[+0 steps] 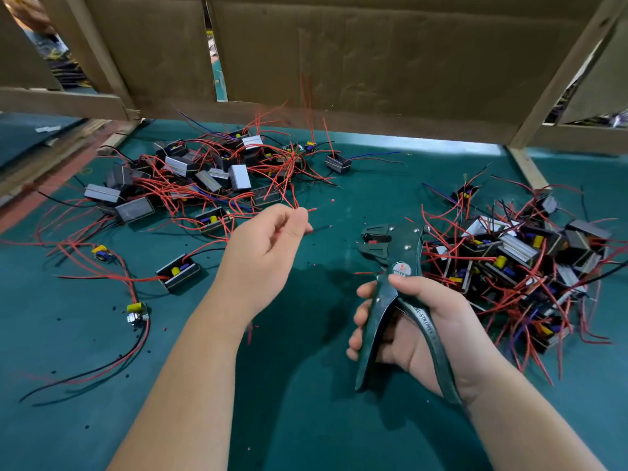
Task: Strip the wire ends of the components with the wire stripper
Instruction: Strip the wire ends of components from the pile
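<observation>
1. The right hand [404, 321] is wrapped around the handles of the wire stripper [396, 300], whose jaws stand apart, empty
2. Just left of the stripper's head, the left hand [263, 253] pinches a red wire [311, 210] and a black wire [321, 228] between fingertips
3. Component piles sit on the tabletop [306, 419] left and right of the stripper
4. The wires look thin, light and floppy; best pinched close to the tip so they feed straight
</observation>
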Motion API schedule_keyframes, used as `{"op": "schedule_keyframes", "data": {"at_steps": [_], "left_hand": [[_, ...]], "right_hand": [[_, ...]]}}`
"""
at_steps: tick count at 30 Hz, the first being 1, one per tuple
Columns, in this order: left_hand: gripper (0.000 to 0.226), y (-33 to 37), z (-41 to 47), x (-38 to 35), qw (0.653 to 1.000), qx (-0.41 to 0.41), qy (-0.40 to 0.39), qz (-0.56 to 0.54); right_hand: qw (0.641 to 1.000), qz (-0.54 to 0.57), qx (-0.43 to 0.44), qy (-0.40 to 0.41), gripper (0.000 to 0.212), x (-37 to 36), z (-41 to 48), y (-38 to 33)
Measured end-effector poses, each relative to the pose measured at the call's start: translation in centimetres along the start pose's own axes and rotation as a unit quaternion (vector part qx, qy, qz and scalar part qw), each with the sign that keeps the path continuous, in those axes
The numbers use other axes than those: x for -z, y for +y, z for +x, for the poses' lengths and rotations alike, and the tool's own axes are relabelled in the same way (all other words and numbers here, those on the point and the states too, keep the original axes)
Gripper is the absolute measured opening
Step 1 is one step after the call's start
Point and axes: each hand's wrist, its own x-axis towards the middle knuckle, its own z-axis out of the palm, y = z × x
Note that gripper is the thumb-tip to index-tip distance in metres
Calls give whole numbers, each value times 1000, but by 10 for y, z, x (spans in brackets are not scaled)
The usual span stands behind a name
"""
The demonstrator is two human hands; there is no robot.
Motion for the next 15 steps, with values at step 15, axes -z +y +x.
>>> {"op": "schedule_keyframes", "data": {"at_steps": [15], "left_hand": [[10,4,2,-1,987,23,-53,-150]], "right_hand": [[989,-1,-7,-146,49,-6,-5,3]]}}
